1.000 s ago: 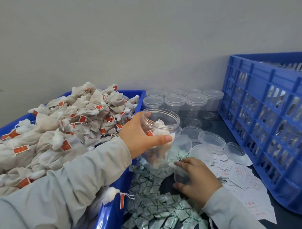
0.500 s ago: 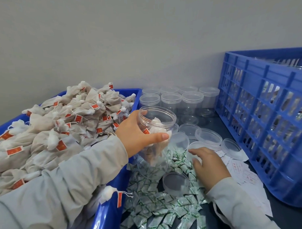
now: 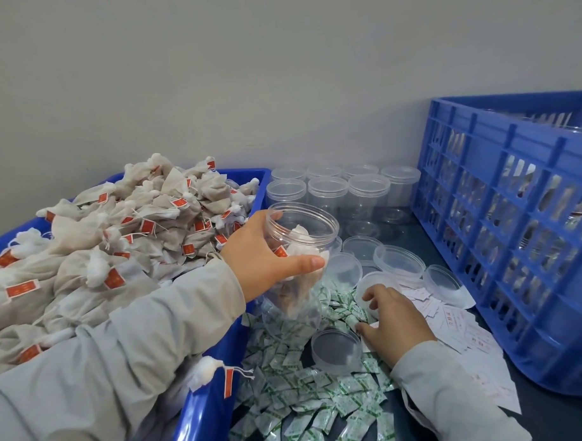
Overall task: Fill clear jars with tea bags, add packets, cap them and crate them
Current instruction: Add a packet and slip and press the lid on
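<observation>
While our left hand [image 3: 261,261] grips the open clear jar [image 3: 300,253] of tea bags beside the blue bin [image 3: 204,411], our right hand [image 3: 397,319], fingers loosely curled, holds nothing that we can see and rests on green-printed packets [image 3: 305,398] and white slips [image 3: 465,333]. Red tags [image 3: 23,289] and slips carry print too small to read.

Single head view, looking forward and down, close over the work. Blue bin [image 3: 204,418] of tea bags at nine o'clock, blue crate [image 3: 500,219] at three, bare wall [image 3: 278,72] across twelve. Sleeves entering from six. Edges bending, probably from the wide lens. No second view sharing anything.
</observation>
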Demonstrator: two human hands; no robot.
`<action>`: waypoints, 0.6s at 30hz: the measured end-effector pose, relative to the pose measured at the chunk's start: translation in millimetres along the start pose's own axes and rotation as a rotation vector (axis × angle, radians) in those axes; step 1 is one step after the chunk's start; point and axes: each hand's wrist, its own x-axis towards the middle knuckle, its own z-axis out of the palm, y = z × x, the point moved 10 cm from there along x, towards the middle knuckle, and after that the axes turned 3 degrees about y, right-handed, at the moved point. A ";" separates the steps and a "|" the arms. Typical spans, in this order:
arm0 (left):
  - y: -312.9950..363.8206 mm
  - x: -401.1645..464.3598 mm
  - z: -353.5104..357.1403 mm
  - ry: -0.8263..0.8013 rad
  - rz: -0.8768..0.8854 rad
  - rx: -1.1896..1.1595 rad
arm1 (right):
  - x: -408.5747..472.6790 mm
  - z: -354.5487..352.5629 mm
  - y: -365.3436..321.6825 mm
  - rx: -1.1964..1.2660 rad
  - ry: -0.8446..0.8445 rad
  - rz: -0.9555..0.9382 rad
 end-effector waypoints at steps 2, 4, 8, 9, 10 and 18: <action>0.0 0.0 0.5 -0.003 -0.002 0.000 | -1.5 -2.5 -1.5 -0.011 0.023 -0.010; -0.2 -0.1 0.6 -0.003 -0.003 -0.002 | -0.9 -0.6 -1.1 -0.051 0.015 -0.014; -0.9 -1.0 0.7 -0.007 -0.011 0.000 | 0.5 2.2 2.5 -0.063 0.006 0.006; -0.8 -1.2 0.8 -0.009 -0.014 0.000 | 0.3 1.4 3.3 -0.064 0.011 0.017; -0.6 -1.3 1.0 -0.013 -0.015 0.001 | 0.5 0.5 4.3 -0.062 0.019 0.026; -0.6 -2.5 3.8 -0.041 -0.024 0.033 | 0.6 -16.8 1.2 0.008 0.191 0.008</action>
